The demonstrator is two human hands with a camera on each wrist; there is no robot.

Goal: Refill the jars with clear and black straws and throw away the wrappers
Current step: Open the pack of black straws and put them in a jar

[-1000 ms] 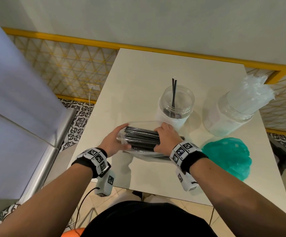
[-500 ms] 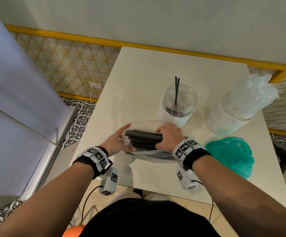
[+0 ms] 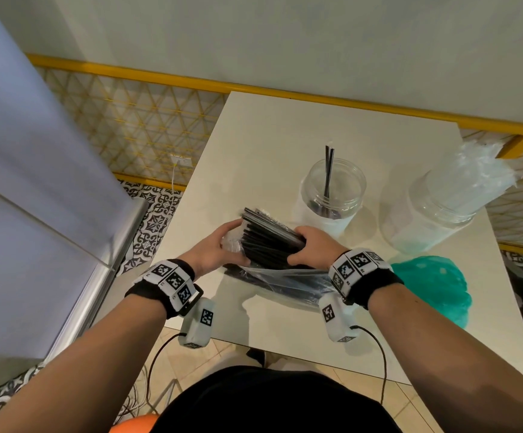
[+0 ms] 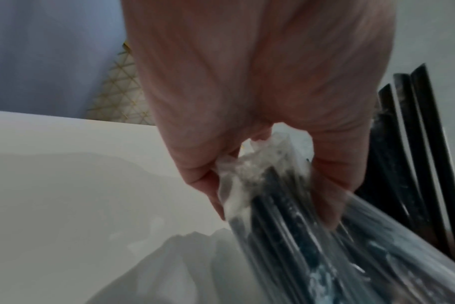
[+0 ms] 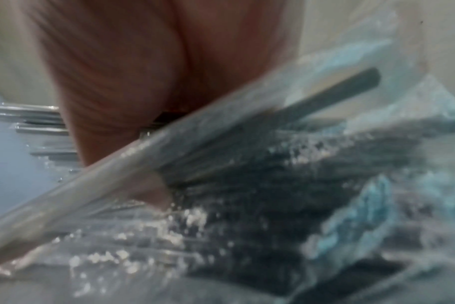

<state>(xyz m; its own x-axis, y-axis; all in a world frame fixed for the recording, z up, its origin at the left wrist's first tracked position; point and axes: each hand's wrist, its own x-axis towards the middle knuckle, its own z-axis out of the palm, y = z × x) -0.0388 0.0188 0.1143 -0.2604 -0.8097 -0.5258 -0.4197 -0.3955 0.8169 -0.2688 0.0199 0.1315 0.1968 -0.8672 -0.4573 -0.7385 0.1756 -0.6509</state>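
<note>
A bundle of black straws [image 3: 266, 242] is lifted a little above the white table [image 3: 263, 145], near its front edge, with its left end tilted up. My right hand [image 3: 311, 245] grips the bundle's right part. My left hand [image 3: 215, 250] pinches the crumpled end of the clear wrapper [image 4: 257, 170]; the rest of the wrapper [image 3: 285, 282] sags beneath the bundle. Behind them stands a clear jar [image 3: 332, 198] holding two black straws [image 3: 328, 170]. A second jar [image 3: 432, 217] to its right is packed with clear straws [image 3: 469, 173]. The right wrist view is blurred.
A teal plastic bag [image 3: 435, 292] lies on the table's right front, close to my right wrist. A yellow rail and lattice [image 3: 160, 129] run behind and left of the table. A grey panel with a metal edge [image 3: 107, 254] stands at the left.
The straw bundle lay flat in its wrapper; now it is raised and tilted, left end up, with bare straws showing and the wrapper hanging below.
</note>
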